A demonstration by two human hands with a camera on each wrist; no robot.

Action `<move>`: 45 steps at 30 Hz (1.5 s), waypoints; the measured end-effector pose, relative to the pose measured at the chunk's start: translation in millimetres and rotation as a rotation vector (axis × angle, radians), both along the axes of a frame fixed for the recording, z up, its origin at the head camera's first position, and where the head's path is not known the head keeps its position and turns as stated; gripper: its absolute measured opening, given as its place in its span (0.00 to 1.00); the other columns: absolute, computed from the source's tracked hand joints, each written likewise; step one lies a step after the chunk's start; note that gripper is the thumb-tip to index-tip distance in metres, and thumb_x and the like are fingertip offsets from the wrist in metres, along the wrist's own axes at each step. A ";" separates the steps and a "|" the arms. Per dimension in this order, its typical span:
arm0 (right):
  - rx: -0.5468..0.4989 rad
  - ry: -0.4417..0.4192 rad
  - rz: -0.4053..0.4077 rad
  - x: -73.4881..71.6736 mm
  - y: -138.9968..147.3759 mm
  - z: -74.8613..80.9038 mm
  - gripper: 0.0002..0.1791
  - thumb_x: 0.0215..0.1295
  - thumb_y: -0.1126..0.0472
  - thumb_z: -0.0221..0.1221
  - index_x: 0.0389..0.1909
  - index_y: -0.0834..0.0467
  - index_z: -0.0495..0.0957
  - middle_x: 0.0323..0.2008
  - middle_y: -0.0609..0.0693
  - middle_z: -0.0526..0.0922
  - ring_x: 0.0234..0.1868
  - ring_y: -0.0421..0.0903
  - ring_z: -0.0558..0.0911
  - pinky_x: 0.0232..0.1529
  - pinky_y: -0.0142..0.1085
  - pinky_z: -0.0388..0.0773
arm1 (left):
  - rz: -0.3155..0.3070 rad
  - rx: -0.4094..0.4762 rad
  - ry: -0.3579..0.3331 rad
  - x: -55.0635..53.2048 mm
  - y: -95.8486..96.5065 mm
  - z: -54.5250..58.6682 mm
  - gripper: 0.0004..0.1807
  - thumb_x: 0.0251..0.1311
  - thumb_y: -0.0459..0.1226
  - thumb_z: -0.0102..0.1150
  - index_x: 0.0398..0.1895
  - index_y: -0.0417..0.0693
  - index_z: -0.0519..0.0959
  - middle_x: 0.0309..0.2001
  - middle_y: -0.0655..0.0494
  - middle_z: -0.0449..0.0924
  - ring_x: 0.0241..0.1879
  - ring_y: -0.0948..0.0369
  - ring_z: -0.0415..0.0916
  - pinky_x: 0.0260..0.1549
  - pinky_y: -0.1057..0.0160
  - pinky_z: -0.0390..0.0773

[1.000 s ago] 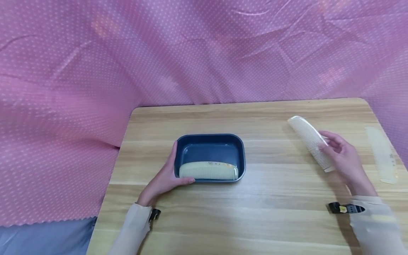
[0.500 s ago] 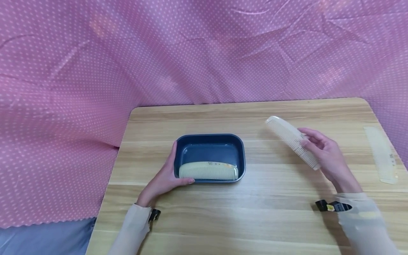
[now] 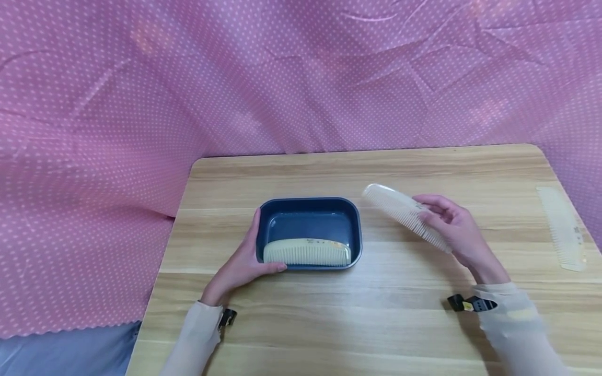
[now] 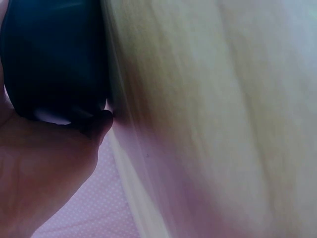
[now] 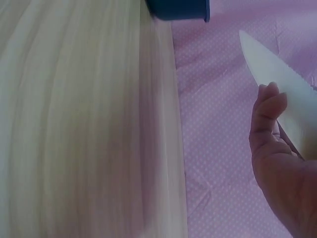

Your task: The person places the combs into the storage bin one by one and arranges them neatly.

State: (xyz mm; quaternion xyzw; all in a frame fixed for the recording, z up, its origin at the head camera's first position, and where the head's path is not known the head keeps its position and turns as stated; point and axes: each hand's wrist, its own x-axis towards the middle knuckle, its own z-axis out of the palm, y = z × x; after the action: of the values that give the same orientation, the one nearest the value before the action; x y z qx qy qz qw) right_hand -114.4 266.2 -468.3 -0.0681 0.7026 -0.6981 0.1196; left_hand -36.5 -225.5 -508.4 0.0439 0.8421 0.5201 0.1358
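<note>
A dark blue tray (image 3: pixel 310 203) with raised walls sits mid-table. My left hand (image 3: pixel 242 263) holds it by its left end, thumb along the near rim and fingers on the outer wall. Inside, against the near wall, lies a pale comb (image 3: pixel 308 251) with its teeth toward me. Between thumb and fingers my right hand (image 3: pixel 458 232) pinches a second pale comb (image 3: pixel 400 211), raised above the table to the right of the tray and tilted. The right wrist view shows this comb (image 5: pixel 282 82) edge-on, apart from the tray (image 5: pixel 181 9).
Another pale comb (image 3: pixel 562 230) lies flat by the right edge of the wooden table (image 3: pixel 376 324). Pink dotted cloth (image 3: pixel 301 78) hangs behind the table and along its left side. Each wrist wears a small black camera on a strap.
My right hand has carried its comb leftward toward the tray, and the comb has turned flatter. My left hand, the tray and the other combs have stayed in place.
</note>
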 end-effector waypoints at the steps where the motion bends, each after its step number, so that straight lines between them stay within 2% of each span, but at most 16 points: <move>1: 0.010 0.008 0.004 0.0 -4.3 0.0 0.18 0.79 0.67 0.64 0.66 0.56 0.84 0.51 0.45 0.89 0.46 0.43 0.85 0.41 0.33 0.86 | 0.003 0.001 -0.001 0.6 -0.7 0.5 0.81 0.54 0.45 0.87 0.87 0.81 0.24 0.89 0.65 0.30 0.86 0.55 0.33 0.78 0.31 0.43; 6: 0.016 0.025 0.033 -1.8 -25.1 -0.4 0.17 0.79 0.67 0.64 0.65 0.59 0.83 0.51 0.46 0.89 0.46 0.44 0.85 0.42 0.32 0.86 | 0.015 -0.006 -0.001 3.7 -3.8 3.7 0.80 0.54 0.48 0.87 0.86 0.85 0.25 0.88 0.68 0.31 0.86 0.57 0.34 0.79 0.32 0.43; 17: 0.076 0.059 0.068 -5.3 -53.0 0.7 0.19 0.79 0.64 0.65 0.67 0.64 0.81 0.50 0.50 0.87 0.45 0.45 0.83 0.41 0.32 0.83 | 0.021 -0.024 0.007 3.5 -4.0 1.8 0.79 0.53 0.51 0.87 0.85 0.88 0.25 0.88 0.68 0.31 0.86 0.55 0.34 0.78 0.31 0.43; 23: 0.059 0.045 0.118 -5.4 -67.4 -2.7 0.21 0.79 0.63 0.65 0.68 0.66 0.79 0.55 0.53 0.86 0.49 0.46 0.84 0.46 0.33 0.84 | 0.011 -0.019 0.008 0.4 -2.1 2.6 0.79 0.54 0.51 0.87 0.86 0.87 0.25 0.88 0.68 0.31 0.86 0.55 0.34 0.78 0.31 0.43; 35: 0.076 0.032 0.192 -7.1 -96.0 -5.9 0.22 0.79 0.61 0.65 0.69 0.61 0.81 0.58 0.58 0.85 0.52 0.51 0.83 0.47 0.34 0.83 | 0.013 -0.007 -0.004 -1.8 0.9 1.8 0.79 0.55 0.50 0.87 0.85 0.88 0.25 0.88 0.69 0.32 0.86 0.57 0.34 0.79 0.32 0.42; 41: 0.102 0.012 0.220 -4.7 -107.8 -6.5 0.21 0.79 0.58 0.66 0.68 0.57 0.82 0.61 0.56 0.84 0.54 0.53 0.83 0.49 0.35 0.84 | 0.011 -0.003 0.001 -1.9 0.8 -0.5 0.79 0.54 0.50 0.87 0.86 0.86 0.25 0.88 0.69 0.32 0.86 0.57 0.34 0.79 0.33 0.43; 45: 0.123 0.031 0.251 -4.3 -115.7 -7.0 0.20 0.79 0.56 0.66 0.68 0.55 0.83 0.64 0.54 0.83 0.56 0.54 0.83 0.51 0.35 0.84 | 0.009 0.006 0.005 -1.6 -0.7 -1.7 0.79 0.54 0.49 0.87 0.86 0.86 0.25 0.88 0.70 0.32 0.86 0.58 0.34 0.79 0.33 0.42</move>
State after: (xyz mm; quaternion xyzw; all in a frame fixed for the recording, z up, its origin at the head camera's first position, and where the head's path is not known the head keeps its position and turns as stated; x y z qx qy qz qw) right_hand -118.7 150.5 -475.3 -0.1587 0.7318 -0.6322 0.1989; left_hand -38.1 -226.2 -510.1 0.0416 0.8409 0.5234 0.1312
